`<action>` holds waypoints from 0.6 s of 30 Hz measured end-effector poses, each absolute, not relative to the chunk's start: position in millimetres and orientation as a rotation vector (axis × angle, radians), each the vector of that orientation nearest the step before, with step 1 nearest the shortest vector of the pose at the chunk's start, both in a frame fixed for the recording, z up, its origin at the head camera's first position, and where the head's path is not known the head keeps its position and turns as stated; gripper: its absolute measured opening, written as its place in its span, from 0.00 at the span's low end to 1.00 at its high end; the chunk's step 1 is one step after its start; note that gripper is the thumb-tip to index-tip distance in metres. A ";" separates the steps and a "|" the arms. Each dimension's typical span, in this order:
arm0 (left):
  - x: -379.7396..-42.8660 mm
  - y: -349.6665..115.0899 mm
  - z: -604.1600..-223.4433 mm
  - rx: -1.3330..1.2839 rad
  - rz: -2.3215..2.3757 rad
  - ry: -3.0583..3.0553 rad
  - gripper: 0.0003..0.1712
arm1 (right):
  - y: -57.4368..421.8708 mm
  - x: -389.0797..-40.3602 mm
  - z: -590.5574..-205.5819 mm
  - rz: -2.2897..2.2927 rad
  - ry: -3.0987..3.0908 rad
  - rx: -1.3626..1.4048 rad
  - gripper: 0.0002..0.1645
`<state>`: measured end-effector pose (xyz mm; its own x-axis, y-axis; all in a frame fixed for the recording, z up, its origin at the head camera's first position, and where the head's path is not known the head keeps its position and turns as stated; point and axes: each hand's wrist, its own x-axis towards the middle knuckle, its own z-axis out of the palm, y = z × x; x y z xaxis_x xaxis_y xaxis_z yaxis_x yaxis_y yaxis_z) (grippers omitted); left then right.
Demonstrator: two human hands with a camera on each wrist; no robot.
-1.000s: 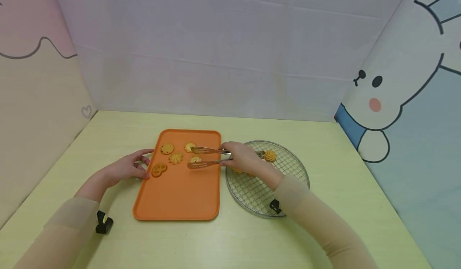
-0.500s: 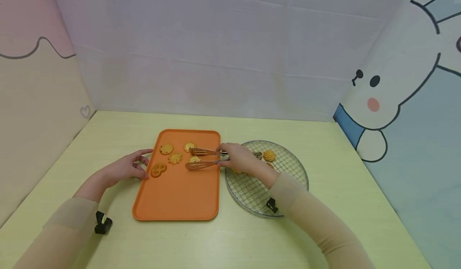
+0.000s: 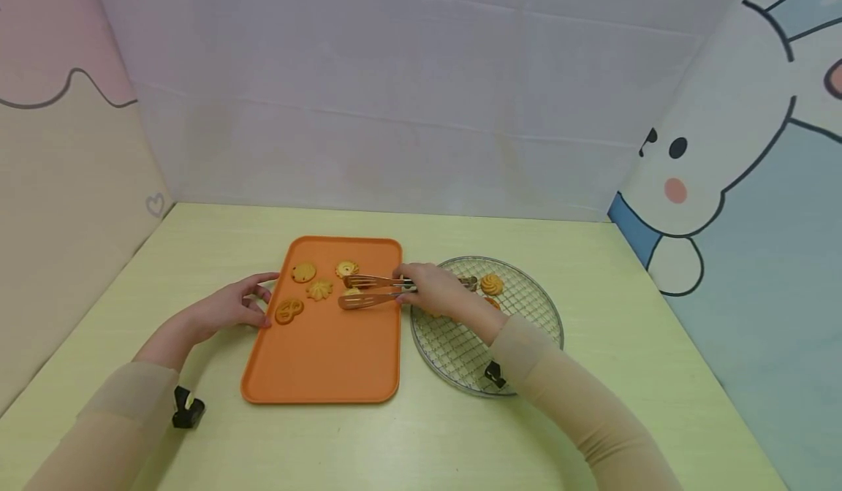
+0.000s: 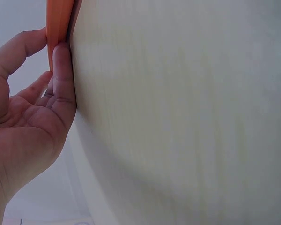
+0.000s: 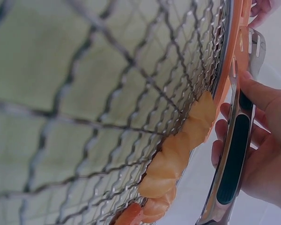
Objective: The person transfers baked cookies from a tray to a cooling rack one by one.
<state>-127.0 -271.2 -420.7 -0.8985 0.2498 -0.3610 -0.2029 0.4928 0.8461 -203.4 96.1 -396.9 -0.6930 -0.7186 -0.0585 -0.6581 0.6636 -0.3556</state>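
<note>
My left hand (image 3: 226, 308) holds the left edge of an orange tray (image 3: 329, 359), its fingertips touching the rim (image 4: 58, 23) in the left wrist view. Metal tongs (image 3: 368, 300) with dark green grip panels (image 5: 236, 154) are in my right hand (image 3: 434, 290), thumb on one arm and fingers on the other. Their slotted tips are over the tray, on either side of a small cookie (image 3: 353, 292) that they partly cover. Whether they touch it I cannot tell. Several other cookies lie on the tray, among them a pretzel-shaped one (image 3: 289, 310) and a flower-shaped one (image 3: 319, 290).
Right of the tray stands a round wire rack (image 3: 454, 363), partly under my right forearm. A swirl cookie (image 3: 491, 284) sits on it, and more cookies (image 5: 164, 164) show along it in the right wrist view. Walls border the pale table (image 3: 421, 447) at the back and sides.
The tongs' tips have drawn closer together around the small cookie, and my right hand has shifted slightly left. My left hand stays at the tray's edge.
</note>
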 end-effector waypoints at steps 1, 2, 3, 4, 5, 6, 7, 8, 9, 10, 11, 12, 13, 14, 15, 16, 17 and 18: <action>-126.8 -271.2 -420.6 0.040 1.390 2.300 0.54 | 96.2 -203.5 -397.1 -0.462 2.688 -1.127 0.24; -126.8 -271.3 -420.7 0.041 1.392 2.299 0.54 | 96.3 -203.5 -397.4 -0.465 2.690 -1.131 0.23; -126.7 -271.3 -420.8 0.042 1.393 2.298 0.54 | 96.4 -203.4 -397.6 -0.469 2.690 -1.135 0.23; -126.8 -271.4 -421.0 0.043 1.393 2.299 0.54 | 96.4 -203.4 -397.7 -0.472 2.690 -1.136 0.23; -126.9 -271.6 -421.3 0.044 1.393 2.300 0.54 | 96.4 -203.5 -397.9 -0.472 2.690 -1.138 0.23; -127.1 -271.7 -421.6 0.045 1.392 2.301 0.54 | 96.4 -203.6 -398.0 -0.474 2.690 -1.138 0.23; -127.2 -271.9 -421.9 0.046 1.391 2.301 0.54 | 96.3 -203.7 -398.2 -0.475 2.688 -1.137 0.23; -127.4 -272.0 -422.2 0.047 1.389 2.302 0.54 | 96.3 -203.7 -398.2 -0.477 2.686 -1.137 0.23; -127.6 -272.2 -422.5 0.047 1.388 2.304 0.54 | 96.4 -203.8 -398.3 -0.478 2.684 -1.136 0.23; -127.6 -272.2 -422.6 0.048 1.387 2.305 0.54 | 96.3 -203.9 -398.4 -0.477 2.683 -1.136 0.23; -127.6 -272.3 -422.7 0.047 1.385 2.306 0.54 | 96.3 -203.9 -398.4 -0.476 2.681 -1.136 0.23; -127.4 -272.3 -422.6 0.051 1.383 2.309 0.54 | 96.4 -203.9 -398.3 -0.477 2.679 -1.138 0.23; -127.4 -272.3 -422.6 0.053 1.383 2.310 0.54 | 96.5 -203.9 -398.2 -0.477 2.675 -1.140 0.23; -127.4 -272.5 -422.7 0.056 1.384 2.311 0.54 | 96.6 -204.0 -398.2 -0.474 2.673 -1.143 0.23; -127.3 -272.8 -423.0 0.065 1.378 2.317 0.53 | 96.8 -203.9 -398.0 -0.472 2.673 -1.147 0.23; -127.3 -272.8 -423.1 0.065 1.377 2.318 0.53 | 97.1 -203.9 -397.9 -0.468 2.672 -1.149 0.23; -127.2 -272.8 -423.0 0.069 1.376 2.319 0.53 | 97.5 -203.8 -397.6 -0.470 2.670 -1.150 0.23; -127.0 -272.5 -422.8 0.077 1.374 2.321 0.53 | 97.9 -203.8 -397.4 -0.473 2.667 -1.151 0.23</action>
